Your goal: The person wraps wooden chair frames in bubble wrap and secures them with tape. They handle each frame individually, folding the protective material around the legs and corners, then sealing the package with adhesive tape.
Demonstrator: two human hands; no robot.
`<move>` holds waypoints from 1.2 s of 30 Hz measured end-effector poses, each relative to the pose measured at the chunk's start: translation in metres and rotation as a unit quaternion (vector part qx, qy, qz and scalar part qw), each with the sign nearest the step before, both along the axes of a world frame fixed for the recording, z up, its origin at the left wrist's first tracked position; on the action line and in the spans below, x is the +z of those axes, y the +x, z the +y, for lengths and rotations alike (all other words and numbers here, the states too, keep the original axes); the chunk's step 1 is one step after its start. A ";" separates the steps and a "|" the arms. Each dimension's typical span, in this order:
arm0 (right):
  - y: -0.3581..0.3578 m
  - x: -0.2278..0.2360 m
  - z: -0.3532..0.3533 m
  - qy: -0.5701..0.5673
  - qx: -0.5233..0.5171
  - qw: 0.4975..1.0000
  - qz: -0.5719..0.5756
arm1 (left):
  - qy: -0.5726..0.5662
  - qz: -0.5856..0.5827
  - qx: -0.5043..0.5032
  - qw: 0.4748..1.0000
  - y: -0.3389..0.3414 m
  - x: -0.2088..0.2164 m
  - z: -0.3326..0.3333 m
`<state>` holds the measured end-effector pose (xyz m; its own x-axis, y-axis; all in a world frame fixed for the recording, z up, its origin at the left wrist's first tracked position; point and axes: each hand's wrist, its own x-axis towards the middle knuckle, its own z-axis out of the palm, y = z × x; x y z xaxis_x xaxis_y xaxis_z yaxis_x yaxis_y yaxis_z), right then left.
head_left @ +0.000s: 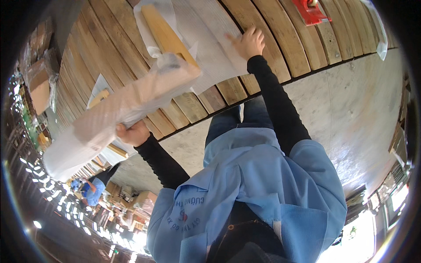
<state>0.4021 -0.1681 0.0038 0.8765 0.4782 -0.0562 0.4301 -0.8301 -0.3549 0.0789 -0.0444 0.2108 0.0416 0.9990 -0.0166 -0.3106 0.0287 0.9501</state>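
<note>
My left hand (134, 133) is closed on the near side of a long foam-wrapped bundle (109, 107), its thumb against the white sheet and the other fingers hidden beneath. The bundle slants across the slatted wooden table (302, 55), its left end toward the lower left of the view. At its other end a yellowish wooden bar (162, 30) lies partly covered by foam. My right hand (252, 44) rests with fingers spread at the edge of a thin white foam sheet (215, 48) on the slats. What the bundle contains is hidden.
A red tape dispenser (309, 13) stands on the table at the upper right. Behind the bundle shows a small wooden piece (99, 98). Plastic-wrapped cardboard boxes (39, 87) are at the far left. Another person (93, 191) in blue is at lower left. Concrete floor (342, 109) borders the table.
</note>
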 end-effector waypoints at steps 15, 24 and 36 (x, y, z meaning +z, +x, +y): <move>-0.084 0.018 -0.028 0.185 0.125 0.957 0.186 | -0.055 -0.177 0.052 0.981 -0.147 -0.187 -0.036; -0.051 0.087 -0.017 0.153 0.164 0.946 0.232 | -0.308 -0.002 0.212 0.928 -0.136 -0.192 -0.035; -0.036 0.119 -0.033 0.163 0.182 0.946 0.215 | -0.325 -0.112 0.206 0.916 -0.061 -0.214 -0.093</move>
